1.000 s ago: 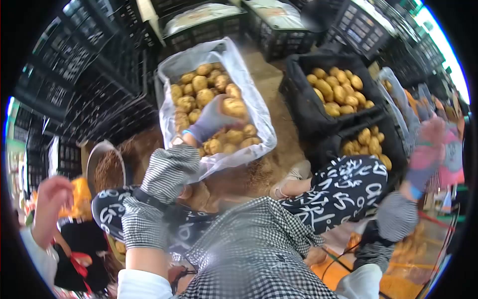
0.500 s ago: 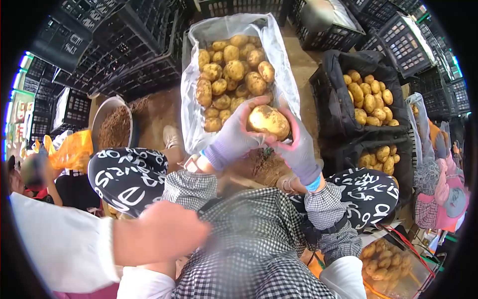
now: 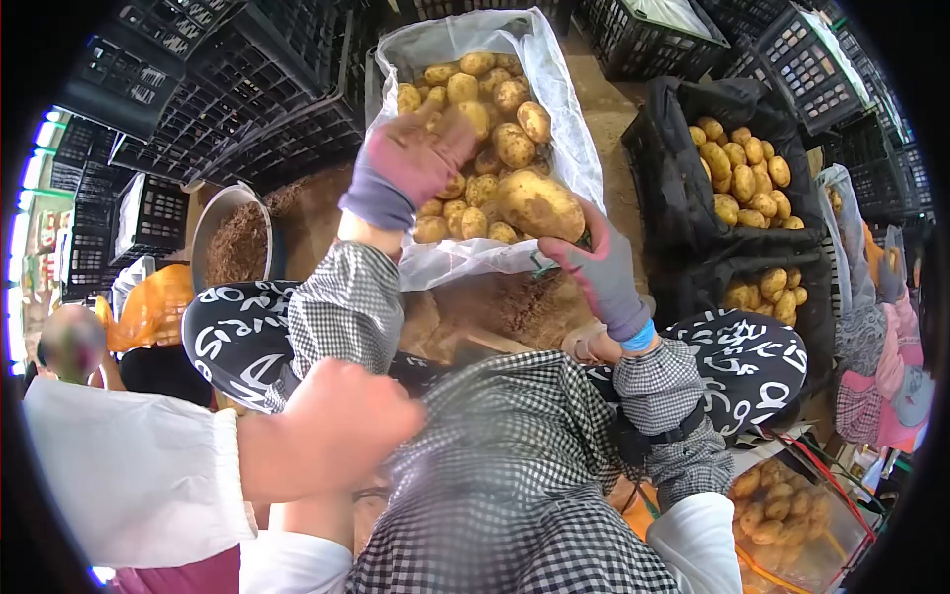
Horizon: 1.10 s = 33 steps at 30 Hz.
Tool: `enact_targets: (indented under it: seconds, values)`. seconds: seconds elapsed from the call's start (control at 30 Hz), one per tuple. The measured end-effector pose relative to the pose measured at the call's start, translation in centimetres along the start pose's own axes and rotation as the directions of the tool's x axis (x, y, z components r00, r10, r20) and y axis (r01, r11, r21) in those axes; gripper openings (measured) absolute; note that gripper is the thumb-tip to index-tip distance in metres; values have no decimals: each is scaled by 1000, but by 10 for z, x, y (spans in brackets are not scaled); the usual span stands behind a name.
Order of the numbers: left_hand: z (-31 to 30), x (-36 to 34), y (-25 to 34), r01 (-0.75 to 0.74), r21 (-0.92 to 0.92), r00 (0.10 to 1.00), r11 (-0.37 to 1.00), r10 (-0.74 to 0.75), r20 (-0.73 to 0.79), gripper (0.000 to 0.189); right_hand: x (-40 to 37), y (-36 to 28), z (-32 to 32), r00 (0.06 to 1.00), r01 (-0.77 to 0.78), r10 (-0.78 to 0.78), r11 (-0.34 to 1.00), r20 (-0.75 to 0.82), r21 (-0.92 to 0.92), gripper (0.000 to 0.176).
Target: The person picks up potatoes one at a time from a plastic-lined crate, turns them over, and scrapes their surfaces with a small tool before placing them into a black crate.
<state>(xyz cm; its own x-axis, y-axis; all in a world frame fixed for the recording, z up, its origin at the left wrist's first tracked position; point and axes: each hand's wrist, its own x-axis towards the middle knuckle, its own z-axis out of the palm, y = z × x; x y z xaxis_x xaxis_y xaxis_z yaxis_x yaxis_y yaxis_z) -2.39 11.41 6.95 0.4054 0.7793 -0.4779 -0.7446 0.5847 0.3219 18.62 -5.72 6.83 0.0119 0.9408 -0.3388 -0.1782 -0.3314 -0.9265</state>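
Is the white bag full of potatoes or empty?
Mostly full. Potatoes are heaped side to side in the open white bag. The right hand holds one big potato by its near edge.

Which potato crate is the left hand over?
The white-lined crate, top centre: the left hand is above its potatoes. The upper right crate and lower right crate are black-lined. The right hand holds a big potato.

We are seeing the left hand (image 3: 411, 158) smearing with motion blur and hiding part of the potato pile (image 3: 513, 147) in the lined crate (image 3: 579, 148), the right hand (image 3: 599, 272) covering the big potato (image 3: 539, 205) underneath, a co-worker's hand (image 3: 332, 426) blurring too.
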Motion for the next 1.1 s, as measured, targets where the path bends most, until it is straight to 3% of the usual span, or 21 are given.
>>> enact_targets:
  seconds: [0.03,0.13,0.23,0.33,0.43,0.53,0.63,0.73,0.87,0.9,0.97,1.03,1.1]
  values:
    - [-2,5,13,-7,-110,1000,994,4,-30,52,2,1,-4,994,-94,90,994,66,56,64]
    - [2,-2,31,-66,-278,992,958,32,-125,48,-17,-16,22,976,-32,11,995,-218,-93,64]
    - [14,-14,44,-163,-369,970,915,80,-231,45,-13,1,28,986,52,-2,953,-165,298,60]
    - [23,-21,54,-235,-415,947,879,110,-303,43,-8,26,12,991,93,-79,986,-107,135,55]
    - [25,-15,53,-279,-419,930,864,134,-342,41,-22,-18,36,977,-60,65,998,-201,32,53]
    - [15,0,52,-207,-464,954,861,74,-289,41,-26,-26,36,975,-85,59,990,-216,-110,54]
    - [22,-1,46,-254,-331,945,909,161,-283,42,-26,-20,34,982,-23,5,995,-189,-94,56]
    - [13,11,50,-164,-412,978,896,93,-186,43,-28,-16,36,986,50,-57,998,-154,-48,58]
    - [27,-8,14,-225,-96,974,970,228,18,44,-9,41,32,971,228,-216,965,-99,132,62]
    - [25,-15,3,-246,72,967,967,240,81,39,-5,48,22,957,288,-274,943,-99,169,63]
    - [-14,-21,-22,-411,541,868,734,134,478,52,-1,54,5,928,373,-360,899,-98,228,64]
    - [-46,-23,-50,-307,609,884,731,-19,468,59,-4,46,1,930,368,-355,904,-97,216,63]
    - [-28,-51,-74,-270,802,930,534,-71,360,62,-7,40,3,948,315,-302,936,-102,158,63]
